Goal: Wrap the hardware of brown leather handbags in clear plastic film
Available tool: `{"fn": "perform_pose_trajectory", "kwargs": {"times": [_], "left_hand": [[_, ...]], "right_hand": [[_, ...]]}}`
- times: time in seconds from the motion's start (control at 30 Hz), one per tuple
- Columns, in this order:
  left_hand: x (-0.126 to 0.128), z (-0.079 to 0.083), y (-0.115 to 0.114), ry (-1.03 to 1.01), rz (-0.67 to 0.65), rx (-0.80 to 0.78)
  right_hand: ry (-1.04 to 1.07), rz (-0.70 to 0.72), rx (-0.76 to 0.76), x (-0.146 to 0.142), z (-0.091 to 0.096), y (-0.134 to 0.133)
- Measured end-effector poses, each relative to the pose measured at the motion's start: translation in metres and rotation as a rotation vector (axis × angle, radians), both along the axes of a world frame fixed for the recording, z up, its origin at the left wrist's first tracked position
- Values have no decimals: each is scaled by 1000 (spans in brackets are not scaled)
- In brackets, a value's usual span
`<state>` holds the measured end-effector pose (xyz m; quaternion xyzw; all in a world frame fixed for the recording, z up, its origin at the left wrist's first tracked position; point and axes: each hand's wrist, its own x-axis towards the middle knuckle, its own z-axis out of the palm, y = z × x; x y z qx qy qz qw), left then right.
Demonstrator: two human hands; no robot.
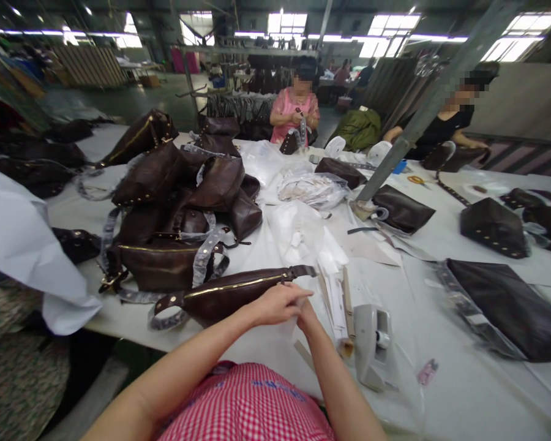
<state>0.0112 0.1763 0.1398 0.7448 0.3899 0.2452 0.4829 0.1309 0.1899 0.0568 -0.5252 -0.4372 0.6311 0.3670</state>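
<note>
A dark brown leather bag (239,294) with a gold zipper lies in front of me, its strap end (165,312) wrapped in clear plastic. At the bag's right end my left hand (278,304) is closed, its index finger pointing right. My right hand (305,313) meets it there, with its fingers mostly hidden behind the left. What sits between the fingers is too small or covered to make out. Just right of the hands lie paper strips (335,300) and a grey tape dispenser (371,349).
A heap of brown bags (183,190) rises on the left. Plastic wrap (303,233) covers the table's middle. A slanted metal post (408,141) stands at the back right. More bags (514,312) and a small pink tool (427,371) lie right. Two people (295,113) work across the table.
</note>
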Motion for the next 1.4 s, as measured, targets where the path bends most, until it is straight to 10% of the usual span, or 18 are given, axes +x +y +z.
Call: {"fn": "perform_pose_trajectory", "kwargs": {"times": [0.17,0.33,1.4], "left_hand": [[-40,-43,-15,-324,376,-520],[-53,-70,-32,-260,434,-608],[-40,-67,-46,-60,594,-514]], "right_hand": [[69,4,-189,6,6,3],[92,-5,-287,12,13,7],[140,175,-267,19,24,-9]]}}
